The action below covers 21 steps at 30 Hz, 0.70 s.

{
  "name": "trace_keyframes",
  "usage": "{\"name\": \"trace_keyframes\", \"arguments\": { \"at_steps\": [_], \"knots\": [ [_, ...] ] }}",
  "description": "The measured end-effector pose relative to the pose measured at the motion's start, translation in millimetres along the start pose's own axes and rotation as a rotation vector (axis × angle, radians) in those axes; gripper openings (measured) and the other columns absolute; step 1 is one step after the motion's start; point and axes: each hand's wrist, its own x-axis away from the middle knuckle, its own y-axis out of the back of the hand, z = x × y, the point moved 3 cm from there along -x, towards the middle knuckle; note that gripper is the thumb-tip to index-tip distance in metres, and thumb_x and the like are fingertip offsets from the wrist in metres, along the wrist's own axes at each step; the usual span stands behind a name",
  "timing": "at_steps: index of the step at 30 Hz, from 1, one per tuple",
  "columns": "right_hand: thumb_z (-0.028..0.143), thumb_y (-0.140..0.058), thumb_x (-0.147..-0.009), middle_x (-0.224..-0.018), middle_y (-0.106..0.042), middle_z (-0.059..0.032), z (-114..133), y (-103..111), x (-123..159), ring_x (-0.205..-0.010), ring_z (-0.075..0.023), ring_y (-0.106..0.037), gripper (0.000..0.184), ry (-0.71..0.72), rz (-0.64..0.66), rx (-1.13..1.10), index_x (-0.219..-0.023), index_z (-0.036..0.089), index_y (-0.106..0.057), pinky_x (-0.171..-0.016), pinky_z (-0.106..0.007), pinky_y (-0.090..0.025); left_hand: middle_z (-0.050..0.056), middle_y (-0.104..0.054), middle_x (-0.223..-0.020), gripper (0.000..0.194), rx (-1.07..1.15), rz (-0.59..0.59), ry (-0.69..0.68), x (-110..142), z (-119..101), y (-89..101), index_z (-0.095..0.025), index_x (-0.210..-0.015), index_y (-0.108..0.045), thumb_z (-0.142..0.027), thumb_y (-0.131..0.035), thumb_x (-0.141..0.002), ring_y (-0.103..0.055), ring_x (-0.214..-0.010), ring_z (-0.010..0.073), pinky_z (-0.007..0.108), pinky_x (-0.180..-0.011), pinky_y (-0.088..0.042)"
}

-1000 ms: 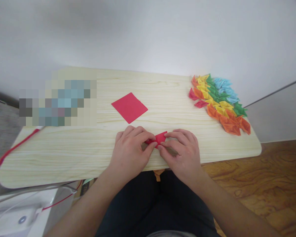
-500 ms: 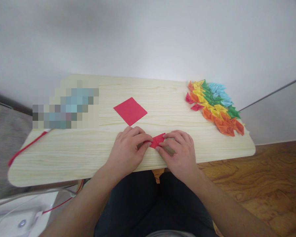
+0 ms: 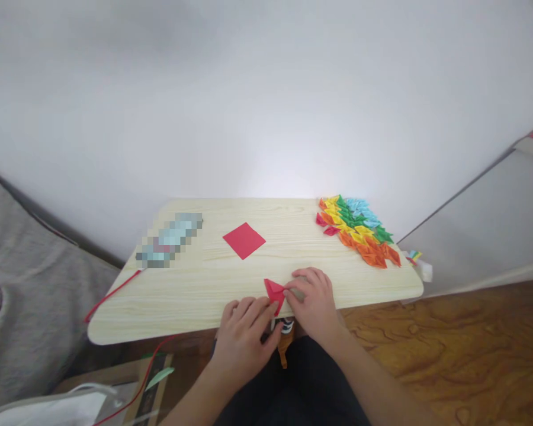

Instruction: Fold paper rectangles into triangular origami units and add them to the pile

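A small folded piece of red paper (image 3: 273, 289) lies by the table's front edge, its folds making pointed corners. My right hand (image 3: 314, 302) pinches its right-hand corner between thumb and fingertips. At its lower end, the fingers of my left hand (image 3: 247, 328) are closed on the paper, partly covering it. Farther back on the table lies a flat square sheet of red paper (image 3: 244, 241), turned corner towards me, touched by neither hand.
Rows of folded paper pieces (image 3: 355, 228) in red, orange, yellow, green and blue sit at the right. A blurred-out device (image 3: 171, 239) lies at the left, with a red cable (image 3: 113, 293) running off the pale wooden table (image 3: 160, 307). A white wall (image 3: 257, 118) stands behind.
The folded red paper has turned and now shows a pointed shape. My left hand has shifted to its lower end, my right to its right corner. The camera view has tilted up.
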Motion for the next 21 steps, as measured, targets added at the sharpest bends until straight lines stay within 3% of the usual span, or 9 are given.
{"name": "trace_keyframes", "arguments": {
  "at_steps": [4, 8, 10, 13, 16, 21],
  "knots": [
    [0.021, -0.076, -0.088, -0.111, -0.072, -0.0052, 5, 4, 5, -0.117, -0.0270, -0.057, 0.011, 0.008, -0.002, -0.048, -0.088, 0.029, -0.082, -0.109, -0.048, -0.039, 0.004, -0.079, -0.111, 0.029, 0.010, -0.085, -0.024, 13, -5, -4.6, -0.033, -0.115, -0.077, -0.016, -0.064, -0.095, -0.068, -0.100, 0.0259, 0.045, -0.093, -0.042],
    [0.021, -0.077, -0.085, -0.107, -0.075, -0.0051, 10, 9, 2, -0.116, -0.0277, -0.059, 0.012, -0.009, 0.045, -0.145, -0.084, 0.031, -0.084, -0.108, -0.048, -0.042, 0.004, -0.079, -0.096, 0.025, 0.027, -0.135, -0.027, 9, -9, -0.5, -0.031, -0.105, -0.079, -0.015, -0.063, -0.095, -0.068, -0.091, 0.0237, 0.042, -0.086, -0.043],
    [0.025, -0.075, -0.086, -0.098, -0.077, -0.0059, 9, 10, -2, -0.107, -0.0272, -0.064, 0.009, -0.057, 0.079, -0.217, -0.083, 0.028, -0.083, -0.100, -0.045, -0.048, 0.004, -0.078, -0.090, 0.024, 0.026, -0.167, -0.025, 4, -12, 3.9, -0.030, -0.103, -0.079, -0.015, -0.063, -0.095, -0.068, -0.087, 0.0227, 0.041, -0.083, -0.044],
    [0.037, -0.067, -0.093, -0.075, -0.076, -0.0047, 6, 7, -9, -0.072, -0.0219, -0.069, 0.021, -0.186, 0.138, -0.367, -0.098, 0.023, -0.082, -0.071, -0.035, -0.055, 0.004, -0.078, -0.085, 0.023, 0.031, -0.225, -0.021, -7, -15, 11.5, -0.028, -0.102, -0.079, -0.014, -0.061, -0.096, -0.069, -0.083, 0.0223, 0.042, -0.082, -0.046],
    [0.050, -0.063, -0.095, -0.062, -0.071, -0.0018, 9, 6, -23, -0.047, -0.0170, -0.063, 0.038, -0.301, 0.195, -0.541, -0.110, 0.018, -0.076, -0.047, -0.027, -0.048, 0.005, -0.080, -0.089, 0.024, 0.043, -0.291, -0.037, -22, -17, 20.0, -0.027, -0.104, -0.079, -0.014, -0.061, -0.096, -0.071, -0.088, 0.0234, 0.044, -0.085, -0.047],
    [0.054, -0.071, -0.085, -0.068, -0.071, -0.0016, 28, 30, -68, -0.054, -0.0155, -0.063, 0.038, -0.315, 0.134, -0.773, -0.095, 0.018, -0.073, -0.051, -0.026, -0.051, 0.005, -0.081, -0.101, 0.027, 0.079, -0.395, -0.095, -61, -22, 38.6, -0.031, -0.107, -0.079, -0.014, -0.065, -0.093, -0.071, -0.097, 0.0269, 0.049, -0.092, -0.048]
  ]
}}
